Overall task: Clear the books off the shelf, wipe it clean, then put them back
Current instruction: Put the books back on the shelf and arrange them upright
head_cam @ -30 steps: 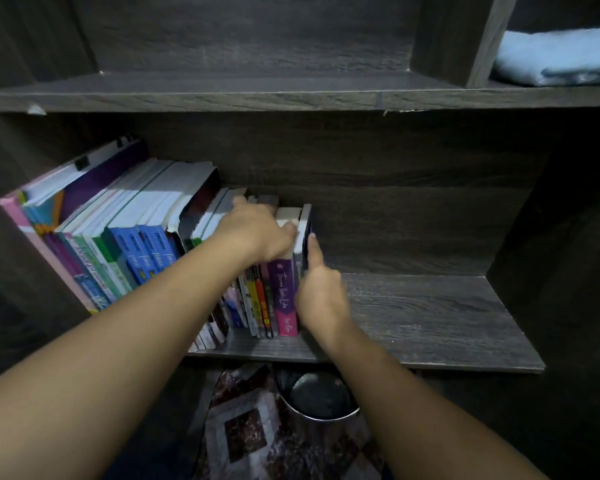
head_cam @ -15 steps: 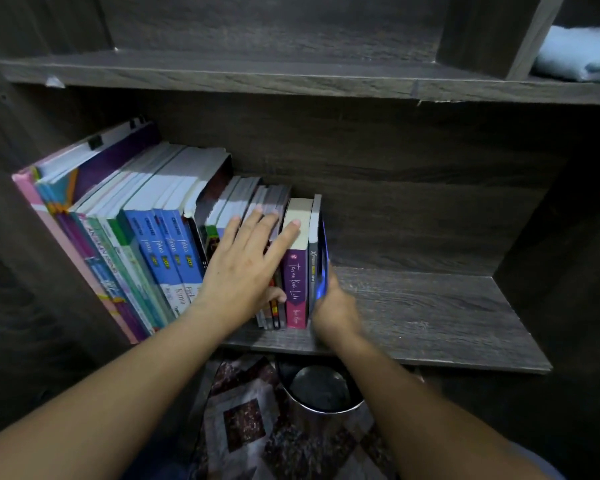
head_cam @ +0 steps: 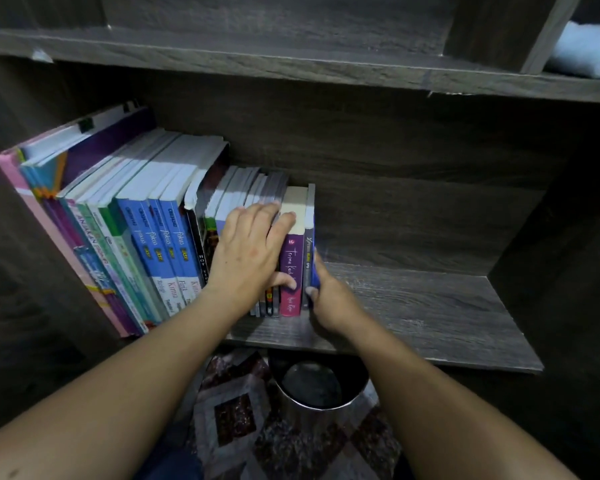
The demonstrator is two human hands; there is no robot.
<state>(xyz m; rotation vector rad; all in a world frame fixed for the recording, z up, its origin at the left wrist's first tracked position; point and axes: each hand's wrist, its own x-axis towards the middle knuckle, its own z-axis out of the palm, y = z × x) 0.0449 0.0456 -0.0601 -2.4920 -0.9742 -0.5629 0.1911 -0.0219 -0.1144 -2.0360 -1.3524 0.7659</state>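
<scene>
**2 hands on the books**

Head view: the books (head_cam: 146, 209) stand in a row at the 9 o'clock side of the shelf (head_cam: 430, 306). The left hand (head_cam: 248, 251) lies flat and wide on their spines. The right hand (head_cam: 329, 299) pinches the thin blue book (head_cam: 314, 258) at the row's 3 o'clock end. A bin (head_cam: 317, 389) sits at 6 o'clock.

Books (head_cam: 146, 220): one row, spines outward, leaning left; tallest lie left of the left hand (head_cam: 248, 252). Purple-spined book (head_cam: 291, 271) stands between the hands. Thin blue book (head_cam: 313, 251), row's end, pinched by right hand (head_cam: 331, 301). Shelf (head_cam: 423, 313): dark wood-grain.
</scene>
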